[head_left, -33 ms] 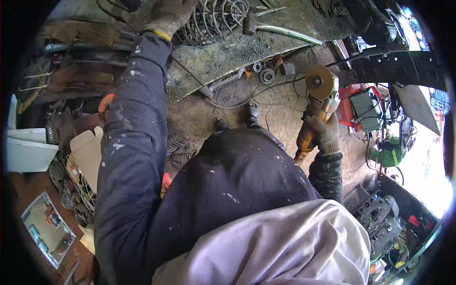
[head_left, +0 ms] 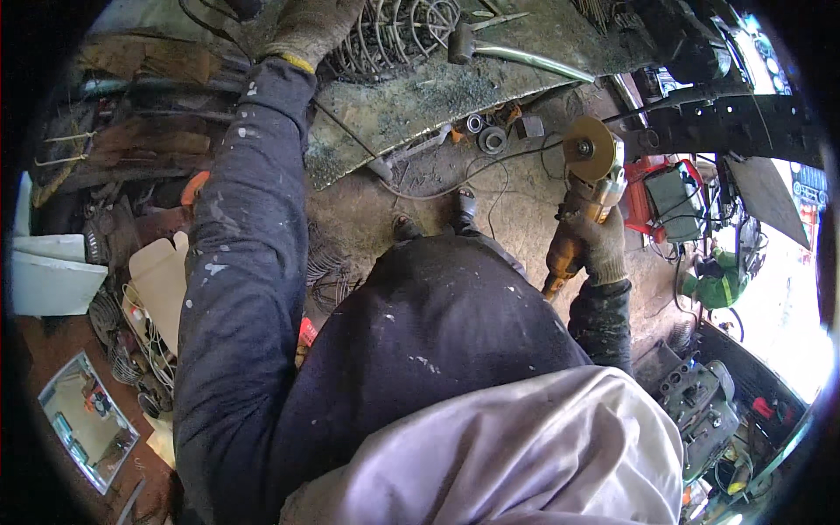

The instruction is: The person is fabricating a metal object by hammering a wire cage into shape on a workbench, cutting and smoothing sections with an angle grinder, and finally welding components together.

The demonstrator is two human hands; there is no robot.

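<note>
My right hand (head_left: 598,243), in a worn work glove, is wrapped round the body of an angle grinder (head_left: 598,206). The grinder points away from me, its tan disc (head_left: 590,149) uppermost, held off to the right of the metal-topped bench (head_left: 490,101). At the upper edge my left hand (head_left: 308,31), gloved with a yellow cuff band, reaches over the bench. Its fingers run out of the picture, so their grip is hidden. Just right of it lies a cage-like bundle of curved metal rods (head_left: 394,35). A hammer (head_left: 462,44) with a metal handle rests beside the rods.
A cable (head_left: 437,194) crosses the floor near my feet. Ring-shaped metal parts (head_left: 493,138) lie under the bench edge. To the right are a red and grey machine (head_left: 674,201) and a person in green (head_left: 719,284). A framed mirror (head_left: 87,420) lies at lower left.
</note>
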